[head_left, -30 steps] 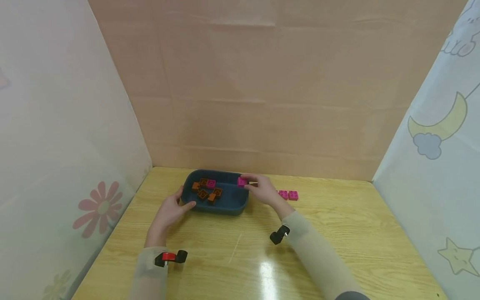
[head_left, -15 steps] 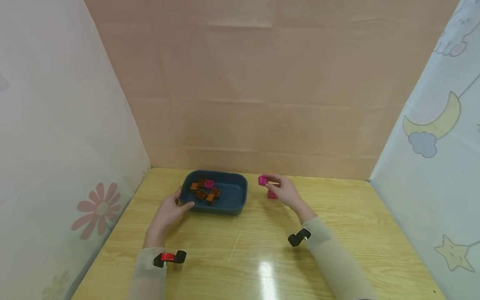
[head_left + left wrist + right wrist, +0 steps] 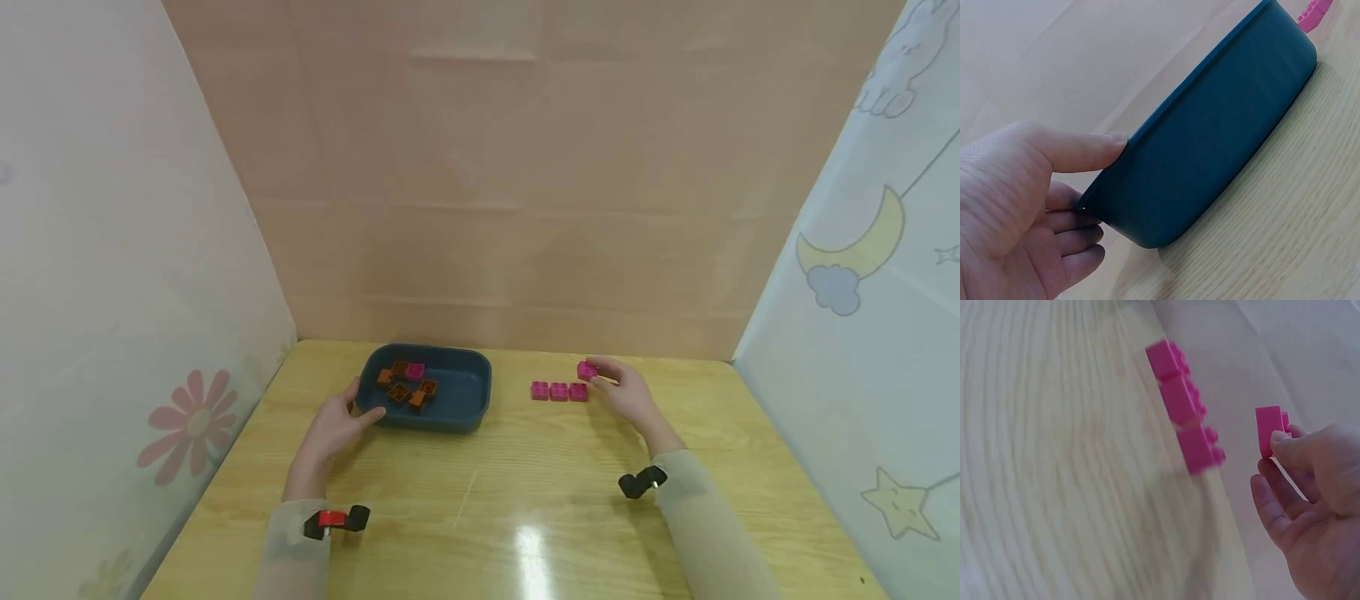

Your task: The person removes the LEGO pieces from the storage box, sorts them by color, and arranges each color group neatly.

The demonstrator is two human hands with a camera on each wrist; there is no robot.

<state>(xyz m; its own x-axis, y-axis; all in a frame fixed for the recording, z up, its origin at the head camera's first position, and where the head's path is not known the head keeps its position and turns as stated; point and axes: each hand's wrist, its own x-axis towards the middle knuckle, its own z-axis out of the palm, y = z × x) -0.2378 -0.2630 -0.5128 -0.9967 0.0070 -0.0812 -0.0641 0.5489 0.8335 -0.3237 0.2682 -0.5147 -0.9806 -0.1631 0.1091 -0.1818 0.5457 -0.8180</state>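
My right hand (image 3: pixel 627 397) pinches a pink toy brick (image 3: pixel 587 372) between thumb and fingertips, held up off the table. In the right wrist view this pink brick (image 3: pixel 1269 430) shows its studs toward the palm side. Just left of it on the table, three pink bricks (image 3: pixel 558 392) stand in a row, studs up. My left hand (image 3: pixel 332 429) grips the left end of a dark blue plastic bin (image 3: pixel 468 421), the thumb (image 3: pixel 1094 152) at its rim and the fingers around the corner. Inside the bin lie several brown bricks (image 3: pixel 399 392) and one pink brick (image 3: pixel 416 372).
The wooden table (image 3: pixel 480 500) backs onto a brown paper-like wall (image 3: pixel 480 208). Patterned white panels rise at the left (image 3: pixel 112 250) and right (image 3: pixel 862 375). The bin's right half shows bare floor.
My right hand has carried the pink brick from over the bin's right end rightward, past the row of pink bricks. The left hand keeps its grip on the bin.
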